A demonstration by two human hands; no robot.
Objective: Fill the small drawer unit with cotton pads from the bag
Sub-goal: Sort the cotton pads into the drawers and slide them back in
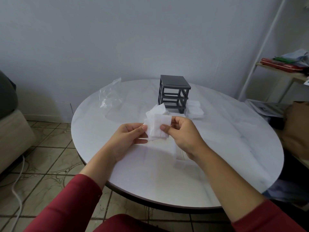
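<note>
The pads (157,129), a small stack of white cotton squares, are held up above the table (234,134) between both hands, with a few loose ones fanned out above and behind the fingertips. The left hand (128,139) pinches the stack's left edge, thumb on the front face and fingers curled behind. The right hand (182,133) pinches the right side the same way, thumb pressed on the front and fingers wrapped round the far edge. The two thumbs are close together on the top pad.

Just beyond the fingertips stands the unit (173,92), a dark grey frame with its three slots showing open and see-through. To the right of the right fingers, beside the unit's foot, a heap (194,110) of more white pads lies on the table. Beyond and left of the left fingers the bag (110,96), clear plastic and crumpled, lies near the table's far edge. Under the right wrist there are pale box-like shapes on the table, too faint to make out.

Red sleeves (80,195) cover both forearms. Far to the right of the hands, a white shelf (282,72) holds red and green items. Left of the table is tiled floor (50,158) with a white cable (19,190) on it.
</note>
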